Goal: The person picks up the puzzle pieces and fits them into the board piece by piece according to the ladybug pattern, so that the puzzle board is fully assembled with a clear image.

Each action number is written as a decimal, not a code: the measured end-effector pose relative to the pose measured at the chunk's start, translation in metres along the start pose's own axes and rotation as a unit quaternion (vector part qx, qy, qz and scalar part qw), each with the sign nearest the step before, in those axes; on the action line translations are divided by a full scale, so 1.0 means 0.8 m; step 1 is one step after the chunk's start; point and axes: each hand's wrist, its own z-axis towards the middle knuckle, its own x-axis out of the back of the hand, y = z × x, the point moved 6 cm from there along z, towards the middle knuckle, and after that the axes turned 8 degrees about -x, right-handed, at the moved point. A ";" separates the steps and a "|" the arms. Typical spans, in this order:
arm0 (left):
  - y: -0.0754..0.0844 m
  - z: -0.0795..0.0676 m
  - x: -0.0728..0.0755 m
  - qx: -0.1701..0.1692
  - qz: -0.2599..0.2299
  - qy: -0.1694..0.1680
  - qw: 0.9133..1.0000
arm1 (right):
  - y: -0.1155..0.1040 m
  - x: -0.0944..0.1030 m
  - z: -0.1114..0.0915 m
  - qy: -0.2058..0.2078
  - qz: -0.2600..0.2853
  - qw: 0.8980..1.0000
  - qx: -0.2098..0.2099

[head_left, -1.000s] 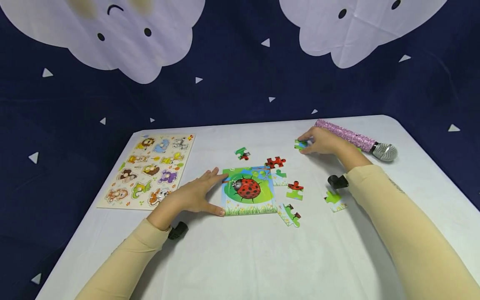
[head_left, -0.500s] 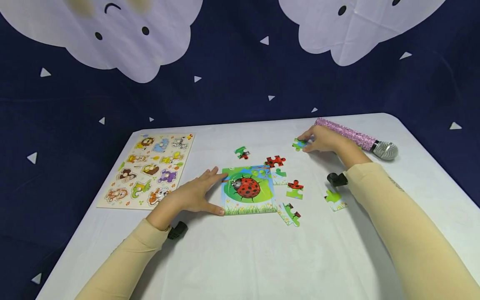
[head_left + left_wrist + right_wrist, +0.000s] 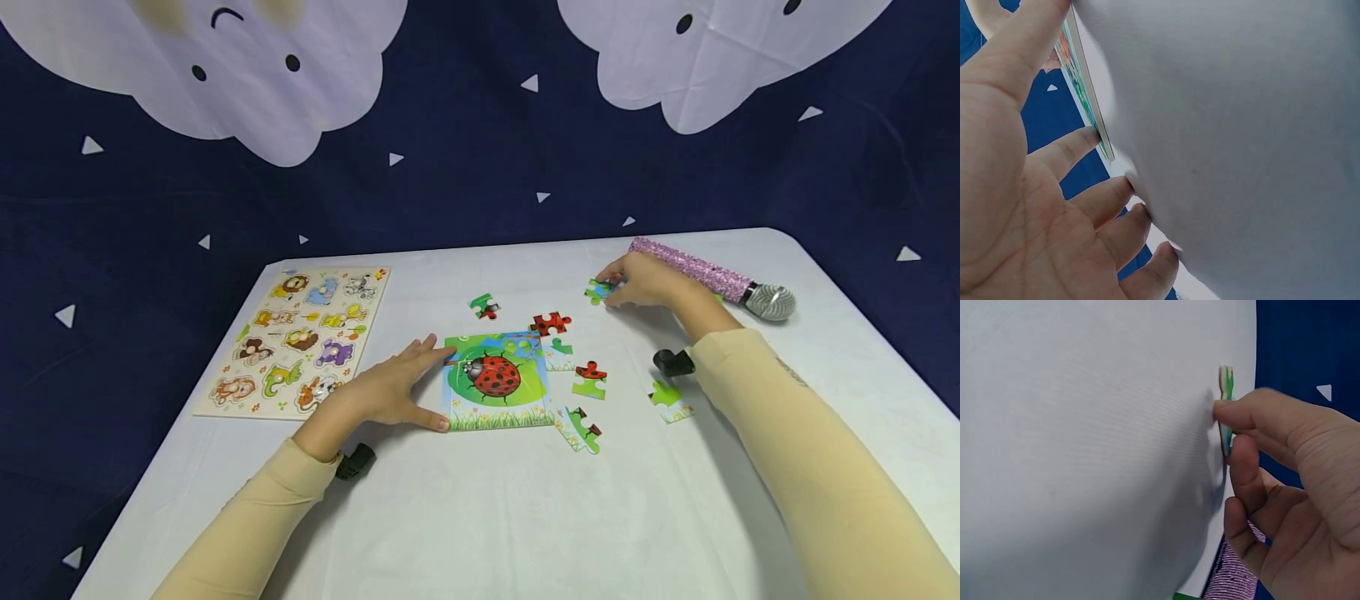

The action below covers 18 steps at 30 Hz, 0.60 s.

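A square ladybug picture board (image 3: 495, 381) lies mid-table. My left hand (image 3: 382, 387) is spread at its left side, thumb near the lower corner and index finger at the upper left edge. In the left wrist view, the board's edge (image 3: 1088, 84) runs between that thumb and index finger. At the back right, my right hand (image 3: 645, 281) pinches a blue and green puzzle piece (image 3: 597, 290). The right wrist view shows the puzzle piece (image 3: 1225, 419) edge-on, standing close over the cloth between thumb and fingers, the other fingers curled beneath.
Several loose puzzle pieces lie around the board, including a red one (image 3: 551, 324), a green one (image 3: 485, 307) and one farther right (image 3: 670, 401). A pink glitter microphone (image 3: 697, 267) lies behind my right hand. An animal peg board (image 3: 300, 342) occupies the left side.
The puzzle piece in my right fingers has turned a little and shifted slightly left, showing more of its knobbed edge. My left hand and the board have stayed in place.
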 end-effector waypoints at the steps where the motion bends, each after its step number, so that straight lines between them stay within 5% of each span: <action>1: 0.000 0.000 0.000 0.000 0.001 0.000 1.000 | 0.001 -0.001 0.001 0.003 0.002 1.000 0.000; 18: -0.001 0.000 0.000 -0.002 -0.002 0.001 1.000 | -0.006 -0.009 -0.006 0.030 0.012 0.999 0.040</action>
